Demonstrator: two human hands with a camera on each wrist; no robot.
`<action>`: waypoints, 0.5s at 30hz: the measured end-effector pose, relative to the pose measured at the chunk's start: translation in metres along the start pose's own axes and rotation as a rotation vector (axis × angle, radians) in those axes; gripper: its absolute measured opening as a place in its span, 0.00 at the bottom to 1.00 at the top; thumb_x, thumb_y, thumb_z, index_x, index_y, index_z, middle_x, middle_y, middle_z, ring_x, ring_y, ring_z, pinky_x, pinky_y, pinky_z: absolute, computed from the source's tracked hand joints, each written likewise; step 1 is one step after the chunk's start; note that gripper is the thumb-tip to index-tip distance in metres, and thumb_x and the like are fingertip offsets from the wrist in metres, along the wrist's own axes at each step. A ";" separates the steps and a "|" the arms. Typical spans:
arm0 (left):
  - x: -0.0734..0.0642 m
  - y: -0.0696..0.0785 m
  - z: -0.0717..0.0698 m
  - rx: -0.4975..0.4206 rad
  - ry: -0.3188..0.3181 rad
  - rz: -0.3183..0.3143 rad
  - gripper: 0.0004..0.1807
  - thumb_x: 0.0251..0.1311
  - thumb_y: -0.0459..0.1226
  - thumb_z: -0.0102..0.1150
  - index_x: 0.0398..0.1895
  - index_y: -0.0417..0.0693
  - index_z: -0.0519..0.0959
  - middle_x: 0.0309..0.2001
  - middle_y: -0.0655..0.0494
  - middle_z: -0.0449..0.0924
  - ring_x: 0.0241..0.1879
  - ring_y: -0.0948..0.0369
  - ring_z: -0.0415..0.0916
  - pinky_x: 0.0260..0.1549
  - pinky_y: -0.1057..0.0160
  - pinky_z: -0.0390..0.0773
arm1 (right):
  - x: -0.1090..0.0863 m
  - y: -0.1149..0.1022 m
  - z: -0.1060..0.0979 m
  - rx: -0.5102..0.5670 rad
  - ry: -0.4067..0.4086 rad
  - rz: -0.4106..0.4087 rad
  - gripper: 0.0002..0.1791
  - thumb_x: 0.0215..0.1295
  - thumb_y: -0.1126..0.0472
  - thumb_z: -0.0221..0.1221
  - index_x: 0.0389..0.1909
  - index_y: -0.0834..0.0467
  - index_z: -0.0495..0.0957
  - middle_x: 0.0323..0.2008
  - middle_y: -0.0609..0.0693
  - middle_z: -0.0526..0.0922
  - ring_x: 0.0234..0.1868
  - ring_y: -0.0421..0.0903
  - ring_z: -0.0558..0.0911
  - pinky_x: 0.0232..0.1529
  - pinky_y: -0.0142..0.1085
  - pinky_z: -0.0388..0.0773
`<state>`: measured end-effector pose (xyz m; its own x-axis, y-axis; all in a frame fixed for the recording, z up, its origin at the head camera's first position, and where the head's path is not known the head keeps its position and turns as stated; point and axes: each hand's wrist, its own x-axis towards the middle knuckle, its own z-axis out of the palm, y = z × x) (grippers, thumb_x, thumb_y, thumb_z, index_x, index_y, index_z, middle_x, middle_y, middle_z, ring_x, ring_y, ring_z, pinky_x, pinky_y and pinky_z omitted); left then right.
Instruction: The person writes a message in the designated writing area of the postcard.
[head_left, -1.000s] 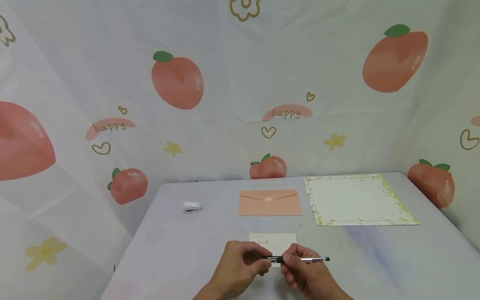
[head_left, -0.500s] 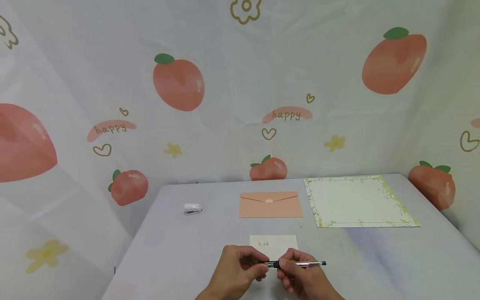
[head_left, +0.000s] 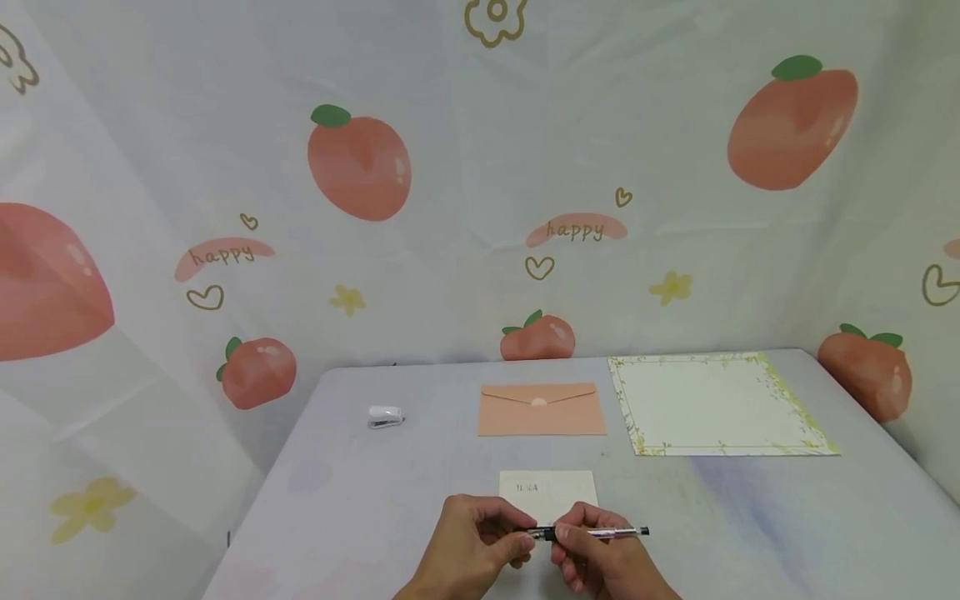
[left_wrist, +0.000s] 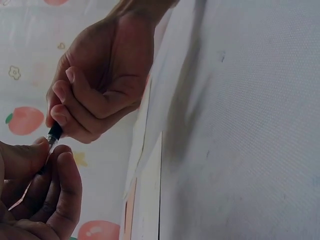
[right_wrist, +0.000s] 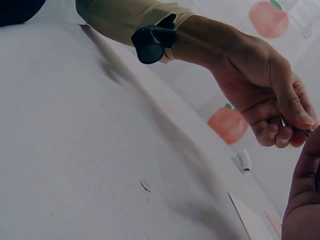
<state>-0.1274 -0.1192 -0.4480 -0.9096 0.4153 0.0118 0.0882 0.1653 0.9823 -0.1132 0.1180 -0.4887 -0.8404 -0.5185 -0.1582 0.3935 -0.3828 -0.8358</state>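
Note:
A slim pen [head_left: 606, 531] lies level between both hands, just above the near part of the table. My left hand [head_left: 523, 539] pinches its dark left end. My right hand [head_left: 564, 534] grips the barrel beside it, and the rest of the pen sticks out to the right. In the left wrist view the pen [left_wrist: 54, 134] bridges my left hand [left_wrist: 47, 165] and my right hand [left_wrist: 62, 117]. A small cream card [head_left: 547, 487] with a few written marks lies flat just beyond the hands.
A peach envelope [head_left: 542, 410] lies behind the card, a sheet of floral-bordered letter paper [head_left: 716, 404] at the back right, a small white stapler [head_left: 386, 416] at the back left. The grey table [head_left: 360, 508] ends at a fruit-printed cloth backdrop.
Both hands and the pen have drifted slightly toward the near edge. The hands have closed in on each other, and less of the pen shows to the right.

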 end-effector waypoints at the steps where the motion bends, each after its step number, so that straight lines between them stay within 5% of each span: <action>1: 0.000 0.000 0.000 0.000 0.000 0.003 0.04 0.63 0.30 0.76 0.39 0.45 0.93 0.30 0.53 0.92 0.26 0.63 0.89 0.29 0.59 0.91 | 0.000 0.000 0.000 0.002 0.001 0.002 0.06 0.83 0.62 0.58 0.42 0.52 0.81 0.35 0.43 0.89 0.29 0.36 0.83 0.33 0.26 0.83; 11: -0.002 -0.004 -0.007 -0.013 -0.057 0.041 0.05 0.63 0.30 0.76 0.41 0.43 0.93 0.29 0.58 0.91 0.27 0.69 0.87 0.29 0.71 0.86 | -0.003 -0.002 0.002 -0.018 -0.001 0.056 0.04 0.83 0.59 0.60 0.44 0.53 0.80 0.36 0.43 0.90 0.30 0.36 0.83 0.34 0.27 0.82; 15: -0.002 -0.006 -0.012 -0.022 -0.084 0.038 0.06 0.64 0.31 0.76 0.42 0.43 0.92 0.30 0.58 0.91 0.28 0.69 0.86 0.30 0.71 0.85 | -0.010 -0.003 -0.005 0.009 0.001 0.091 0.15 0.88 0.53 0.50 0.51 0.53 0.85 0.37 0.44 0.90 0.33 0.36 0.84 0.38 0.28 0.84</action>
<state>-0.1305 -0.1317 -0.4521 -0.8682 0.4950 0.0346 0.1127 0.1289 0.9852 -0.1082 0.1279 -0.4871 -0.8015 -0.5503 -0.2341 0.4716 -0.3409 -0.8132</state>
